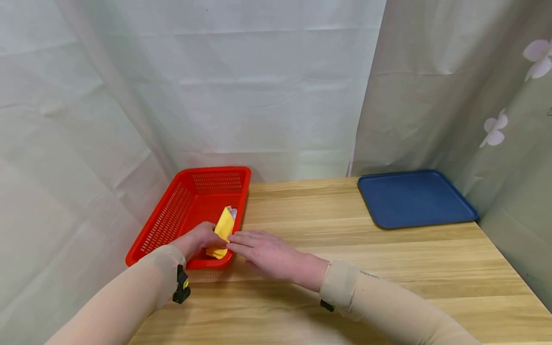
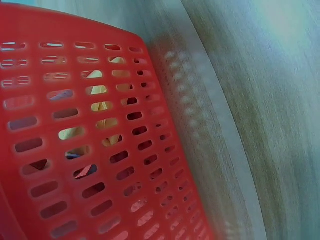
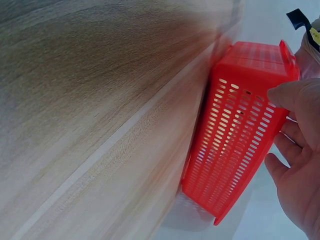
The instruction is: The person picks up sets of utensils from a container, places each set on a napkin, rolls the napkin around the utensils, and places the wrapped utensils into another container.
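My left hand (image 1: 201,239) reaches over the near end of the red plastic basket (image 1: 172,215) and grips a yellow folded cloth (image 1: 224,224) there. Its thumb lies across the cloth, while the other fingertips are mostly hidden. Beside the cloth's upper end, a small pale piece (image 1: 233,213) shows against the basket's right wall. Fingers straight, my right hand (image 1: 271,254) reaches to the right rim near the front corner, its fingertips right at the rim. Through the slots in the left wrist view, bits of yellow (image 2: 100,106) are visible inside the basket.
A blue tray (image 1: 416,199) lies at the back right of the wooden table (image 1: 310,215). Pale curtains (image 1: 258,96) hang behind the table and at both sides. The basket stands close to the left curtain.
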### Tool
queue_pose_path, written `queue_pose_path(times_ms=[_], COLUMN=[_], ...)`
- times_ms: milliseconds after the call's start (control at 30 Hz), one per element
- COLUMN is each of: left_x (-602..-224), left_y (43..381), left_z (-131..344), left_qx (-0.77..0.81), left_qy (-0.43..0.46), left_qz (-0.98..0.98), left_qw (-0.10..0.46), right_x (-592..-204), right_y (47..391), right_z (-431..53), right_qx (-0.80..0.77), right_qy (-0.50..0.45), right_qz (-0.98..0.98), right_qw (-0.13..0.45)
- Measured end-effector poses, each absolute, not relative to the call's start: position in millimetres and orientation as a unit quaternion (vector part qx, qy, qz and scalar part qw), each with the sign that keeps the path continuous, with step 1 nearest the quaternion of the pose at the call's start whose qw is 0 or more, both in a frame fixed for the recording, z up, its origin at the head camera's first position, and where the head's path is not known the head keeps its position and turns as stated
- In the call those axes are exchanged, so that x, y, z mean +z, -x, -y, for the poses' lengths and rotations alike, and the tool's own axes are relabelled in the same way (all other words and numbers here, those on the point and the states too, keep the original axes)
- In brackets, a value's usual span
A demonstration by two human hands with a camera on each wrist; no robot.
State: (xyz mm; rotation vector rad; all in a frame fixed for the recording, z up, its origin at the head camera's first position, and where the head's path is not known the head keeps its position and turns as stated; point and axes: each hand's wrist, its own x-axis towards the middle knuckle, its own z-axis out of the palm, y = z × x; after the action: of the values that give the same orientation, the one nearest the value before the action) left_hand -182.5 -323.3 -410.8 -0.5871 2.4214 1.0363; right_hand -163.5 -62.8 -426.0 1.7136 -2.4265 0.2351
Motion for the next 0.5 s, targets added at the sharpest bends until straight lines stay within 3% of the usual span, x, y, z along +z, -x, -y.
queue_pose_path(times_ms=[500], left_x=[-402.4], left_y=[176.2], left_z=[322.1], left_qx=[0.355], left_qy=[0.209], left_qz=[-0.884], left_qw=[0.221], right_x=[-425.7], right_y=[162.1], right_z=[63.2], right_qx=[0.084], right_qy=[-0.568], right_qz=[0.815], right_qw=[0.077])
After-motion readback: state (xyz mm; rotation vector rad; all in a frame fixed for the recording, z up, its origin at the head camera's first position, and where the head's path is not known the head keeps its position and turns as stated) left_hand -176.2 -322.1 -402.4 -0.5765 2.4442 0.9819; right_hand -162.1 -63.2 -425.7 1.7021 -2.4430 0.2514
